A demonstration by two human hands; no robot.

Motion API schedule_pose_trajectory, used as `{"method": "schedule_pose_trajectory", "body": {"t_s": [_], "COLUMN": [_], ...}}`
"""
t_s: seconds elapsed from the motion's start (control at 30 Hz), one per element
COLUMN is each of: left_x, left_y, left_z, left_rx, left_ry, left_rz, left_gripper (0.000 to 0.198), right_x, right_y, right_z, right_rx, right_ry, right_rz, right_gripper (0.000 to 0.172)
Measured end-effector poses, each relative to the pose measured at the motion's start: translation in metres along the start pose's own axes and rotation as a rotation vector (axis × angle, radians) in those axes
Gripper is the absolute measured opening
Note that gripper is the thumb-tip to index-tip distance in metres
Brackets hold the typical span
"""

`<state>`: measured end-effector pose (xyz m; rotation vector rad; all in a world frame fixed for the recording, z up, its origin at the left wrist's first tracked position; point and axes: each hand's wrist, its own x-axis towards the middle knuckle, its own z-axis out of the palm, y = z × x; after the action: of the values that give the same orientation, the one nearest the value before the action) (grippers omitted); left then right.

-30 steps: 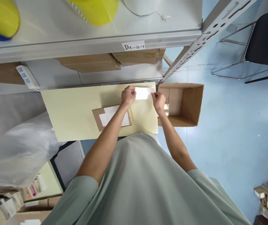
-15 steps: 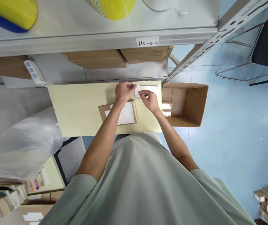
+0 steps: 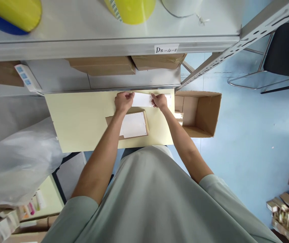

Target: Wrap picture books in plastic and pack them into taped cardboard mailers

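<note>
Stretching from nine o'clock to just past the centre of the view, a pale yellow tabletop point(image 3: 78, 125) carries the work. Near twelve o'clock on it, by the far edge, a white paper strip point(image 3: 141, 100) spans the gap between the two hands. The left hand point(image 3: 123, 101) pinches its nine o'clock end between thumb and fingers; the right hand point(image 3: 160, 101) is closed at the three o'clock end, fingertips gathered on the paper. More white paper point(image 3: 169, 99) shows just past the right hand; whether it is a separate piece, I cannot tell. At six o'clock from the strip lies a flat brown packet point(image 3: 146, 131) topped with a white sheet point(image 3: 134, 125).

Off the table's three o'clock end sits an open cardboard box point(image 3: 206, 114). Around twelve, a grey metal shelf point(image 3: 96, 46) crosses the view, its label point(image 3: 166, 49) reading D3-4-1, with yellow rolls point(image 3: 134, 11) on top and brown cartons point(image 3: 101, 65) beneath. Blue floor point(image 3: 235, 158) spreads from three to five o'clock, with a black chair point(image 3: 285, 49) near two and piled small boxes point(image 3: 288, 212) near four. A cloudy plastic bag point(image 3: 25, 165) bulges between eight and nine.
</note>
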<state>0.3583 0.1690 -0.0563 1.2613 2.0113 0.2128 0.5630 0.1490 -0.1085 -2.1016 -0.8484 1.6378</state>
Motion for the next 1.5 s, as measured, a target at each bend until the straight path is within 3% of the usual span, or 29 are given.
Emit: {"method": "schedule_pose_trajectory", "body": {"t_s": [0.5, 0.73, 0.93, 1.1, 1.2, 1.27, 1.4, 1.5], "left_x": [0.02, 0.018, 0.022, 0.001, -0.022, -0.04, -0.078, -0.106], "left_y": [-0.027, -0.031, -0.06, -0.079, -0.082, -0.083, -0.086, -0.089], "left_z": [0.007, 0.012, -0.026, -0.074, -0.101, -0.118, -0.139, -0.142], "left_rx": [0.023, 0.066, -0.062, -0.299, -0.471, -0.556, -0.675, -0.757], "left_ry": [-0.082, -0.035, 0.067, 0.103, 0.08, 0.049, -0.001, -0.056], "left_rz": [0.013, -0.005, -0.015, 0.017, 0.039, 0.057, 0.097, 0.137], "left_gripper": [0.024, 0.026, 0.024, 0.025, 0.029, 0.036, 0.049, 0.054], "right_x": [0.008, 0.019, 0.01, -0.001, -0.017, -0.04, -0.111, -0.169], "right_y": [0.012, 0.017, 0.014, 0.0, -0.013, -0.021, -0.03, -0.028], "right_z": [0.01, 0.011, 0.012, 0.013, 0.012, 0.013, 0.023, 0.039], "right_rx": [0.042, 0.038, 0.047, 0.011, -0.066, -0.1, 0.034, 0.174], "right_ry": [0.049, 0.061, 0.109, 0.133, 0.139, 0.148, 0.057, -0.11], "right_rz": [0.07, 0.093, 0.09, 0.136, 0.115, -0.001, -0.322, -0.4], "right_gripper": [0.061, 0.058, 0.054, 0.051, 0.054, 0.056, 0.06, 0.067]}}
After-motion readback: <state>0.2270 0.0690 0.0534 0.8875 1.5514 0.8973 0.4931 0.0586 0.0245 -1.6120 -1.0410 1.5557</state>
